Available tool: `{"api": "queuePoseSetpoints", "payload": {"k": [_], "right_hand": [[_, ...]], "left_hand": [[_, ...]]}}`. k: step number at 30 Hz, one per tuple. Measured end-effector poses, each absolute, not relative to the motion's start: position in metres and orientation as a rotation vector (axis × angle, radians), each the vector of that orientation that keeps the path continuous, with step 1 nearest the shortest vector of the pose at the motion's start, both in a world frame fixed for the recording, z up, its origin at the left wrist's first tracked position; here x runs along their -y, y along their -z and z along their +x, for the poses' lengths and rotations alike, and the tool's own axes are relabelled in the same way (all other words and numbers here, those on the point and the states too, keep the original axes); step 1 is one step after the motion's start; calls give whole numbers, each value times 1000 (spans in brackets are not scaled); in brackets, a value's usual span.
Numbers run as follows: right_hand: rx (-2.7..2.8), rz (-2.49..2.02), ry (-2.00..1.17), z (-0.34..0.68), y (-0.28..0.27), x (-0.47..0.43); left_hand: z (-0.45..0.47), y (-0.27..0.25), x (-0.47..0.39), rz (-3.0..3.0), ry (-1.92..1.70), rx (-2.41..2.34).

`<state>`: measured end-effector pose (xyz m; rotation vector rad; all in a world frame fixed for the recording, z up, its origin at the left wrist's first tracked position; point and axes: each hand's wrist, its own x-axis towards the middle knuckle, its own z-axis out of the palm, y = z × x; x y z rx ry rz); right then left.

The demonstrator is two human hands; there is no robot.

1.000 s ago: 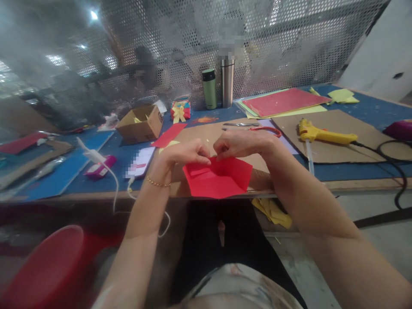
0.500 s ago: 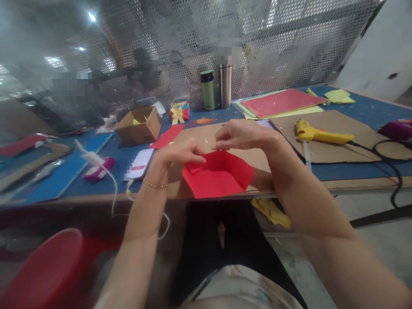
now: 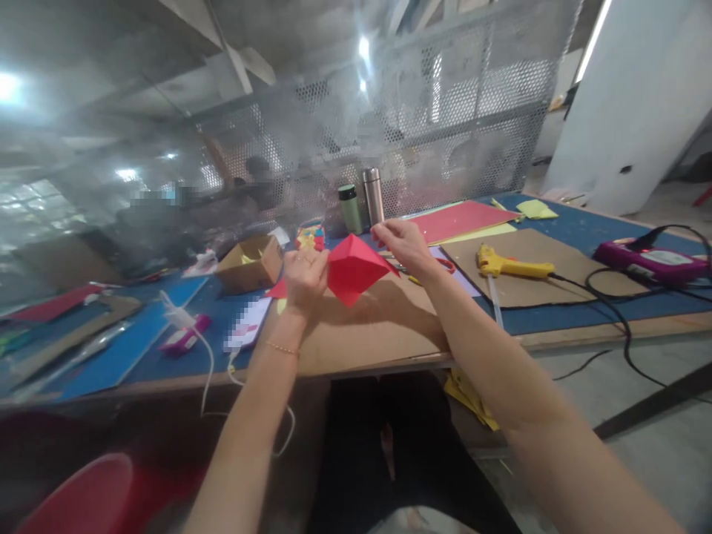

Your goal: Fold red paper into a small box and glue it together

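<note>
Folded red paper [image 3: 351, 276]: between our hands, just right of the left fist, slightly below and left of the right fingertips.
Long axis: roughly crosswise, running from the left fist out to a thin corner below the right hand; the middle is creased, a point hanging down towards us.
Left hand [image 3: 307, 280]: curled tight, pinching the paper's left end; this is our nearer hand.
Right hand [image 3: 406, 243]: fingers bent in, tips close together, up by the paper's upper right edge; we can't tell if they touch it or pinch anything.
Height: paper looks held up off the cardboard sheet [image 3: 361, 337], which lies under both our hands.
Right of us: red scissor handle [image 3: 446, 265] just beside the right hand, yellow glue gun [image 3: 515, 265] farther out.
Left of us: phone [image 3: 246, 324] near the left wrist.
Beyond our hands: green tumbler [image 3: 350, 211], steel flask [image 3: 373, 194].
</note>
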<state>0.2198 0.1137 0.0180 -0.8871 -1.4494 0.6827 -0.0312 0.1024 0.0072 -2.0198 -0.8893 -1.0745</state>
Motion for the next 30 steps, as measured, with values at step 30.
{"api": "queuePoseSetpoints", "payload": {"k": [30], "right_hand": [[1666, -797, -905, 213, -20, -81]], "left_hand": [[-10, 1, -101, -2260, 1336, 1080]]}}
